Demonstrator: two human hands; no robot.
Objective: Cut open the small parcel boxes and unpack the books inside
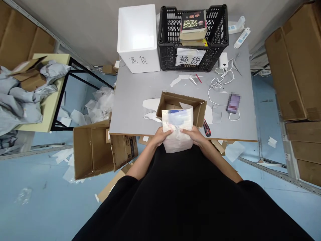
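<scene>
Between my two hands is a flat package in whitish, translucent wrapping (177,122), with a blue printed strip showing near its top edge. My left hand (162,135) grips its left side, thumb pressed on the front. On the right side my right hand (194,134) pinches it the same way. Just beyond the package stands an open cardboard box (173,98) on the grey table (135,113); the package hides part of it. A red and black utility knife (207,128) lies by my right hand. Torn white paper (151,104) lies left of the box.
A white foam box (139,60) and a black crate (193,60) holding books (193,26) stand at the table's back. A phone (233,102) with a white cable lies right. An open carton (94,150) stands at lower left, and grey parcels (25,97) lie on a side table.
</scene>
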